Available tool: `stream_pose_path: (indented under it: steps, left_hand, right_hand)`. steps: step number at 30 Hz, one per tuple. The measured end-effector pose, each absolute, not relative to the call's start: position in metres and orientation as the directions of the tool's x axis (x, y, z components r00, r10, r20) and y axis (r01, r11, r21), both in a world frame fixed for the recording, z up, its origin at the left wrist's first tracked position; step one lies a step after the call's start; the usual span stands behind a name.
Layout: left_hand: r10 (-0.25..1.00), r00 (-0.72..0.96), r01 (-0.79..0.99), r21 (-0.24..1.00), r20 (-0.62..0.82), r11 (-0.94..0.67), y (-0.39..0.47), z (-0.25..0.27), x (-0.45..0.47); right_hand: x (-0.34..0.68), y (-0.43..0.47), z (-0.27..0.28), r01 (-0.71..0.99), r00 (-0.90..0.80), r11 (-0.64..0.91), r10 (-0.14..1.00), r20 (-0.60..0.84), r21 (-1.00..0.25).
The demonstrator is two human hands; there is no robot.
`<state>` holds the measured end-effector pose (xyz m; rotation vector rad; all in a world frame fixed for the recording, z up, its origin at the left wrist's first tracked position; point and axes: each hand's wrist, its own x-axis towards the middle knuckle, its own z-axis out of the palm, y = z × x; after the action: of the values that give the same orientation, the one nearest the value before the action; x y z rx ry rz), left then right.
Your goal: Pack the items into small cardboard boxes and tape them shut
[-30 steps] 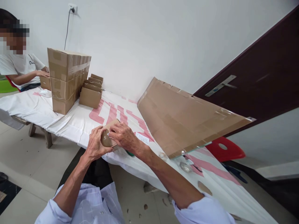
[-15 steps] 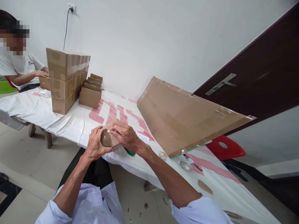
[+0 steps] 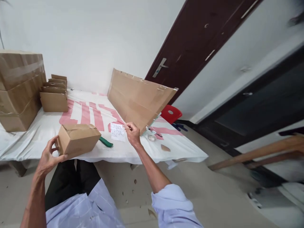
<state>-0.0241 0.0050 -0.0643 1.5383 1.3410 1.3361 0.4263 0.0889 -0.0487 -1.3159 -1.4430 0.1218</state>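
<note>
A small closed cardboard box rests at the front edge of the table, tilted slightly. My left hand grips its left end, thumb below and fingers along the side. My right hand is raised over the table, thumb and forefinger pinched together; whatever is between them is too small to make out. Just left of those fingertips lies a white paper sheet with rows of small printed marks. Between box and sheet is a long green object, its kind unclear.
Stacked cartons and a row of folded cardboard pieces stand at left. A large cardboard panel leans at the back right. Near it are a clear tape roll and a red chair. White cloth covers the table.
My view has turned right, and the co-worker is out of frame. My right hand has left the box and moved right, beside the paper. The box, still in my left hand, is now at the table edge.
</note>
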Motion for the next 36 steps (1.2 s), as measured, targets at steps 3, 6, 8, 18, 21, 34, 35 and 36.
stream_pose_path:
  steps: [3, 6, 8, 18, 21, 34, 35, 36]
  left_hand:
    - [0.968, -0.069, 0.183, 0.957, 0.240, -0.224, 0.010, -0.070, -0.031]
    - [0.972, -0.063, 0.143, 0.966, 0.227, -0.216, 0.014, -0.072, -0.033]
    - [0.976, -0.058, 0.135, 0.970, 0.212, -0.203, 0.014, -0.069, -0.034]
    - [0.977, -0.034, 0.147, 0.968, 0.209, -0.202, 0.013, -0.066, -0.036]
    - [0.979, -0.034, 0.143, 0.971, 0.199, -0.193, 0.014, -0.068, -0.037]
    - [0.985, -0.038, 0.160, 0.974, 0.168, -0.160, 0.010, -0.061, -0.032]
    - [0.984, -0.038, 0.153, 0.974, 0.172, -0.164, 0.011, -0.061, -0.032]
    - [0.984, -0.036, 0.145, 0.975, 0.175, -0.168, 0.011, -0.062, -0.032]
  right_hand:
    - [0.446, 0.096, -0.095, 0.641, 0.271, 0.291, 0.780, 0.564, -0.710]
    - [0.454, 0.105, -0.127, 0.649, 0.276, 0.233, 0.815, 0.510, -0.724]
    - [0.458, 0.114, -0.141, 0.656, 0.276, 0.199, 0.835, 0.476, -0.728]
    - [0.469, 0.143, -0.169, 0.710, 0.230, 0.128, 0.887, 0.400, -0.692]
    - [0.471, 0.143, -0.172, 0.737, 0.217, 0.119, 0.891, 0.399, -0.666]
    - [0.466, 0.137, -0.171, 0.828, 0.120, 0.149, 0.895, 0.429, -0.541]
    - [0.466, 0.137, -0.172, 0.832, 0.113, 0.150, 0.896, 0.428, -0.534]
    - [0.466, 0.136, -0.172, 0.836, 0.108, 0.150, 0.898, 0.426, -0.528]
